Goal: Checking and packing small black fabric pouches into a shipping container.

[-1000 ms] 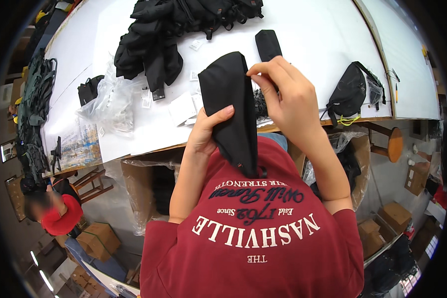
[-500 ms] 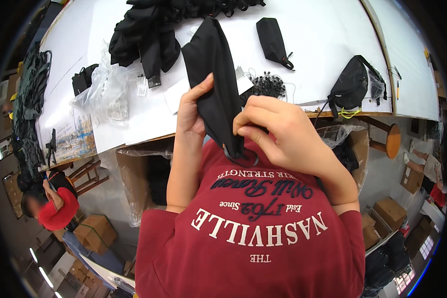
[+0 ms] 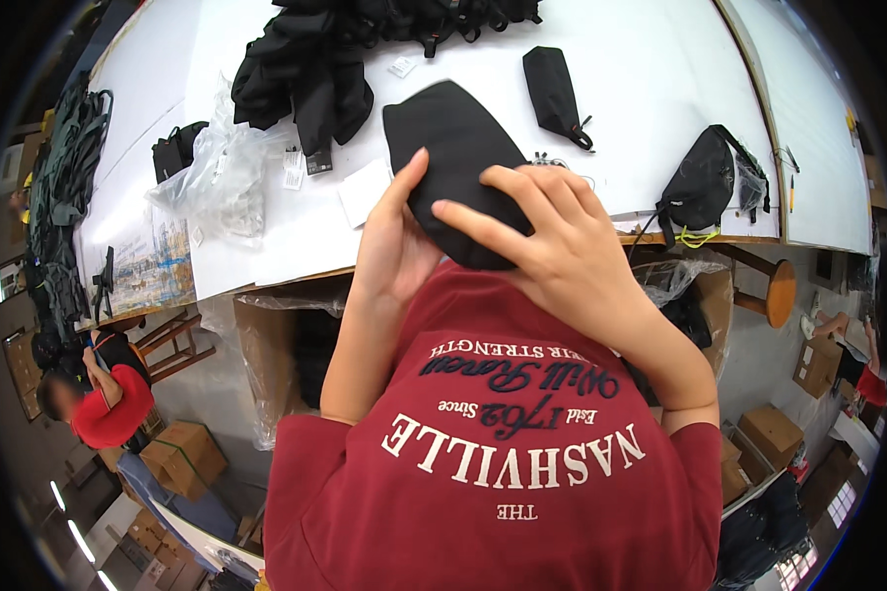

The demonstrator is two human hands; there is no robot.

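A black fabric pouch (image 3: 453,148) is held up over the near edge of the white table (image 3: 650,108). My left hand (image 3: 396,241) supports it from the left with the thumb pressed along its side. My right hand (image 3: 552,251) lies flat over its lower right part, fingers spread across the cloth. Both hands grip the same pouch close to my chest.
A pile of black bags (image 3: 310,69) lies at the table's far left-middle, a small black pouch (image 3: 554,94) further right, a black waist bag (image 3: 705,182) at the right edge, and clear plastic wrapping (image 3: 217,172) on the left. Cardboard boxes (image 3: 276,345) stand under the table. Another person in red (image 3: 103,399) sits lower left.
The pouch has turned from hanging upright to lying flatter and wider. My right hand has slid from its lower end up onto its face; my left stays at its side.
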